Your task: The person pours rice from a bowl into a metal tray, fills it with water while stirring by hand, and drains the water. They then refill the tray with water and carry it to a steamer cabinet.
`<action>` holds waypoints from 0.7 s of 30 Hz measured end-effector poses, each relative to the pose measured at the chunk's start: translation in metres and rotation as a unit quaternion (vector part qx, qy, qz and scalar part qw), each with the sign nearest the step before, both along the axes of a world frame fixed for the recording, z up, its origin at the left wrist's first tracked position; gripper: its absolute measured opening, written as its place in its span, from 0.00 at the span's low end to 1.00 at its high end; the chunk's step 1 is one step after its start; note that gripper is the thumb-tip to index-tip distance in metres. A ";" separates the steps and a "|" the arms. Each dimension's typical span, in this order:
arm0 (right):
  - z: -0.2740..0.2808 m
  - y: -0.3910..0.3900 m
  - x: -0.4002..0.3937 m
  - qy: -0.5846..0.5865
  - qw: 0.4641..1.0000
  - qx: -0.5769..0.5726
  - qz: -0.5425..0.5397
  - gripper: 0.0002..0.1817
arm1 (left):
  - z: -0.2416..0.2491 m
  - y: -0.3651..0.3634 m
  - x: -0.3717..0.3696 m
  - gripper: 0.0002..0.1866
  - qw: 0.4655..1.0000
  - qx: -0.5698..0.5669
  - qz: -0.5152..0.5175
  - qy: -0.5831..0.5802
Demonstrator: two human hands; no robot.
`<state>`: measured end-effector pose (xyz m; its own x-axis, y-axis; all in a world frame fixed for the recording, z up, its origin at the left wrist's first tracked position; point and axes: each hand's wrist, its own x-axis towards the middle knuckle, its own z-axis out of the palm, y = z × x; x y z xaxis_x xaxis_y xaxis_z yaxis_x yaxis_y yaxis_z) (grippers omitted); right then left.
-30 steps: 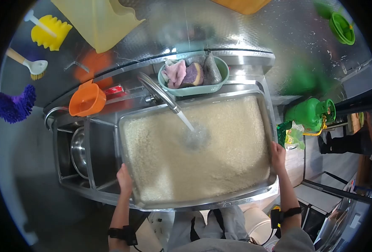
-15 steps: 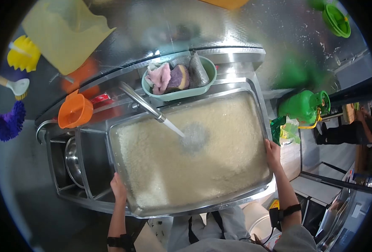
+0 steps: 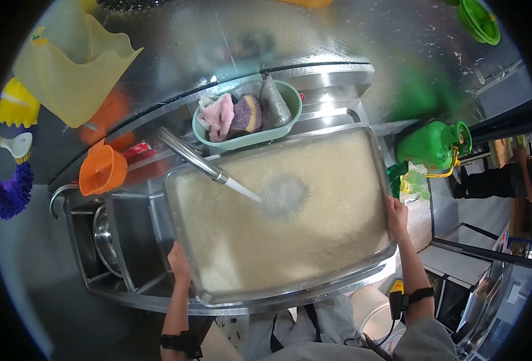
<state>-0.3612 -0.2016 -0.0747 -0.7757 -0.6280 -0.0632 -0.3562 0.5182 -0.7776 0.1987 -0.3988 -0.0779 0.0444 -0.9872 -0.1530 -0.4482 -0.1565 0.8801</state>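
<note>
A large metal tray (image 3: 379, 162) holds pale, grain-like contents (image 3: 314, 240) under cloudy water. From the steel faucet (image 3: 192, 157) a stream runs into the tray, where it makes a round greyish patch. My left hand (image 3: 179, 263) grips the tray's left edge near the lower corner. On the right edge, my right hand (image 3: 397, 218) is closed on the rim. The fingers of both hands are partly hidden by the tray's edge.
A green tub (image 3: 248, 142) with cloths and a sponge stands behind the tray. An orange scoop (image 3: 102, 171) is at the left, above sink basins with a metal bowl (image 3: 105, 240). A green gas cylinder (image 3: 425, 147) and another person (image 3: 497, 180) are at the right.
The tray has shifted to the right relative to the sink, with both my hands still on it. The stream still falls near its middle. The view has moved slightly.
</note>
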 end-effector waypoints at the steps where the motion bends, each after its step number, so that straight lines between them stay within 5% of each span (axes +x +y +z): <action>1: 0.002 0.002 -0.002 -0.010 1.000 0.021 0.002 0.21 | 0.003 0.000 -0.002 0.23 1.000 0.013 -0.001 -0.016; 5: 0.008 0.003 -0.003 -0.016 0.999 0.035 0.011 0.20 | 0.013 0.002 -0.009 0.23 0.999 0.027 0.015 0.034; 7: 0.006 0.002 -0.002 -0.007 1.000 0.028 0.011 0.20 | 0.005 0.000 -0.004 0.23 0.999 -0.003 -0.015 -0.047; 14: 0.005 0.001 0.002 0.006 1.000 0.016 0.005 0.20 | 0.016 -0.013 0.006 0.22 0.998 0.032 -0.031 -0.048; 17: -0.002 0.004 -0.003 -0.003 1.000 0.029 0.006 0.20 | 0.032 -0.033 0.014 0.17 0.979 0.065 -0.121 -0.150; 21: -0.009 0.005 -0.003 -0.003 1.000 0.017 0.003 0.20 | 0.061 -0.086 -0.003 0.16 0.978 -0.026 -0.131 -0.162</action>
